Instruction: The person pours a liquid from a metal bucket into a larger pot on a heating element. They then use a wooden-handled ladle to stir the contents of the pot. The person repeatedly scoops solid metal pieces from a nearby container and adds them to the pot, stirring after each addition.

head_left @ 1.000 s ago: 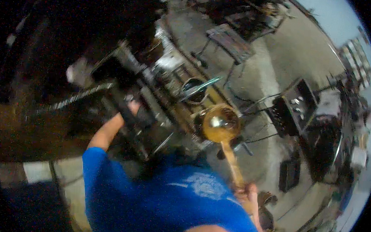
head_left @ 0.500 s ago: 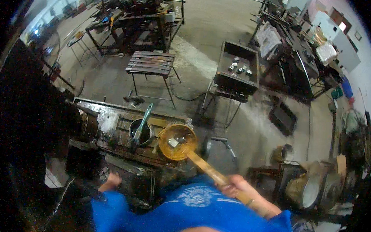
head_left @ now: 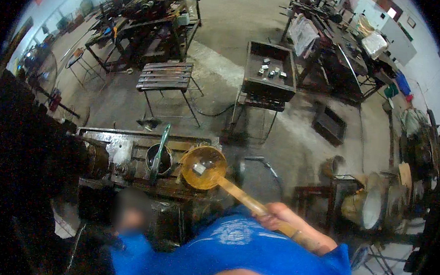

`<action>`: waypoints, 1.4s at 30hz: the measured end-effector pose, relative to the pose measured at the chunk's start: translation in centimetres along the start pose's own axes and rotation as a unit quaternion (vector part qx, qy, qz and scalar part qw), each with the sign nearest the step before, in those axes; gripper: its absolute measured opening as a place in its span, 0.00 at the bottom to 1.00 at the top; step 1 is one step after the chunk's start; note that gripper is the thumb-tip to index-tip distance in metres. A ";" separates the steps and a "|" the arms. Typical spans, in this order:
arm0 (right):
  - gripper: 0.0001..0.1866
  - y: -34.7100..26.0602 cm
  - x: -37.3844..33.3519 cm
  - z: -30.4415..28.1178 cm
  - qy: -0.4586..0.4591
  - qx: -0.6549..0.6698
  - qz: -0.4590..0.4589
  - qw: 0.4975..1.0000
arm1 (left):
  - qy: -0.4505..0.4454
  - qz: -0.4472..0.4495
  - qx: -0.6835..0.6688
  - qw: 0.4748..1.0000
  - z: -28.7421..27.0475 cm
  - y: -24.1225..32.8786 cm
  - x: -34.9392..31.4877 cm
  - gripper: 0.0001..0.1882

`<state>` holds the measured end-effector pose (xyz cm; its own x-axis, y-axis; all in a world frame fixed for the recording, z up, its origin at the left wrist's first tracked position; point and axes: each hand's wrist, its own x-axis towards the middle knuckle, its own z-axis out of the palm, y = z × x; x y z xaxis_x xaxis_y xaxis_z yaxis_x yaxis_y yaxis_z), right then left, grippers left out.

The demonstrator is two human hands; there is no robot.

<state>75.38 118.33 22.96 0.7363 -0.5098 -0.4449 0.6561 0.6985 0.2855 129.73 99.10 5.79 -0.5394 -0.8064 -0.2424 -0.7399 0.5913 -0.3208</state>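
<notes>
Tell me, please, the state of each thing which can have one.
Yellow scoop: held, open side up, pale piece inside.
Right grip: closed on scoop handle.
Left grip: blurred, cannot be told.
Round container: open, green tool across its mouth.
Slatted stool: upright.
Raised tray: open, small pieces inside.
Low tray: on the floor.

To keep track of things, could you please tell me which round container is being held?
The yellow scoop: the right hand grips its handle, while the dark pot to its left has a green-handled tool across it.
</notes>
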 end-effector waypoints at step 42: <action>0.39 -5.4 -1.7 4.6 0.087 -0.243 -0.001 0.966 | 0.102 -0.491 -0.309 0.808 -12.0 -1.9 -0.6 0.20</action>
<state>71.34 113.12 26.05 0.6683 -0.4494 -0.5928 0.4712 0.8724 -0.1301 126.66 98.40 17.50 0.4211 -0.9066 0.0286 -0.8773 -0.3991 0.2666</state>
